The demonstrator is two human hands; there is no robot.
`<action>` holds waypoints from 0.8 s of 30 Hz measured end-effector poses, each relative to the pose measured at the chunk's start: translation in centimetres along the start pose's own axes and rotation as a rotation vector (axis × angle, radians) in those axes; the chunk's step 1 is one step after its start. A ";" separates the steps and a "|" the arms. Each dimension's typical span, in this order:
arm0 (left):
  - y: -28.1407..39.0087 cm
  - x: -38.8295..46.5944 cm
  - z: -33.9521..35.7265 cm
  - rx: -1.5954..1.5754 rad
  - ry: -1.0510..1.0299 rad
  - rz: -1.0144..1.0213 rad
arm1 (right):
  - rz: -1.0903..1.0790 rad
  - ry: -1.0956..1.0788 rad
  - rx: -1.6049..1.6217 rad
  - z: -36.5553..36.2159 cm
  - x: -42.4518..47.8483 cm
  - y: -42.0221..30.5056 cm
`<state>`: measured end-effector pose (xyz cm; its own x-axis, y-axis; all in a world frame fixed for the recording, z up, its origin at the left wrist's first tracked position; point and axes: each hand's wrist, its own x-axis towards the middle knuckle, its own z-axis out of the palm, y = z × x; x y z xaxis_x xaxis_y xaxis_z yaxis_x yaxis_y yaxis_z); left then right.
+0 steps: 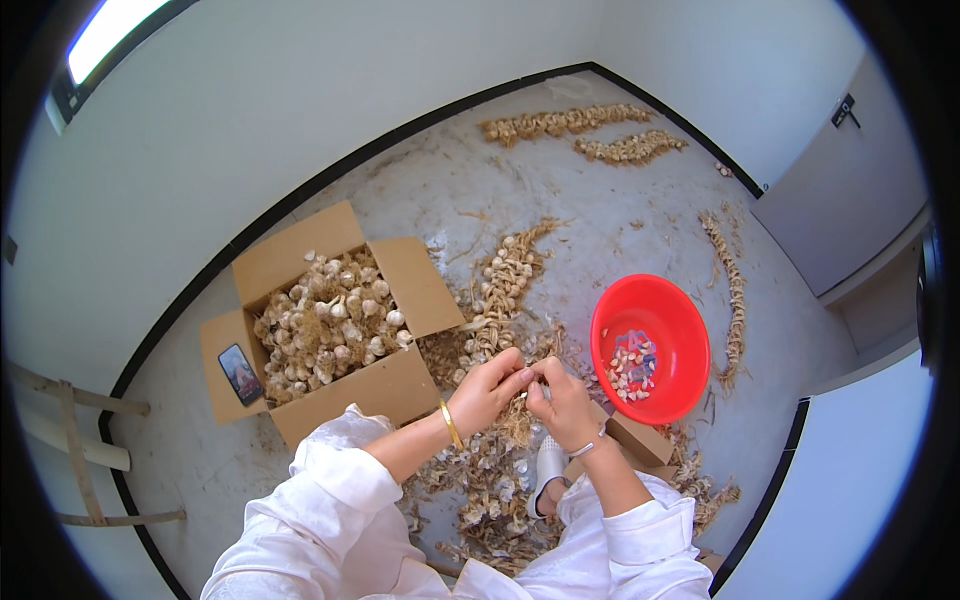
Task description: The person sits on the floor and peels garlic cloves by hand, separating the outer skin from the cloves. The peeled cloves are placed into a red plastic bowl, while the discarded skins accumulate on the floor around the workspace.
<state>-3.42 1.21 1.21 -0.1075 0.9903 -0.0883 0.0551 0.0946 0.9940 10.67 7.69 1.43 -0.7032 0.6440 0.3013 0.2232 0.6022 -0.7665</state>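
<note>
My left hand (pixel 487 390) and my right hand (pixel 562 401) meet at the fingertips above the floor, pinching something small, probably a piece of garlic, mostly hidden by the fingers. A braid of garlic bulbs (pixel 506 289) lies just beyond them. To the left, an open cardboard box (pixel 397 390) is full of garlic bulbs (pixel 330 322) with dry roots. On the right stands a red plastic basin (pixel 682 352) with loose garlic cloves (pixel 630 375) at its bottom. Garlic skins and dry stalks (pixel 487 495) are heaped below my hands.
A phone (pixel 240 375) rests on the box's left flap. Garlic braids lie by the far wall (pixel 570 122) and at the right (pixel 731 292). A small cardboard box (pixel 637 439) sits below the basin, near my shoe (pixel 547 476). Wooden rails (pixel 75 450) stand at the left.
</note>
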 end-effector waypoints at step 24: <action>-0.6 -0.2 -0.7 -0.052 0.010 0.010 | 0.220 -0.187 0.404 -1.1 1.3 -0.2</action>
<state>-4.10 0.92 0.64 -0.1174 0.9900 -0.0777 0.0047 0.0788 0.9969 10.44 8.93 2.65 -0.7863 0.6172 0.0293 0.1260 0.2067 -0.9703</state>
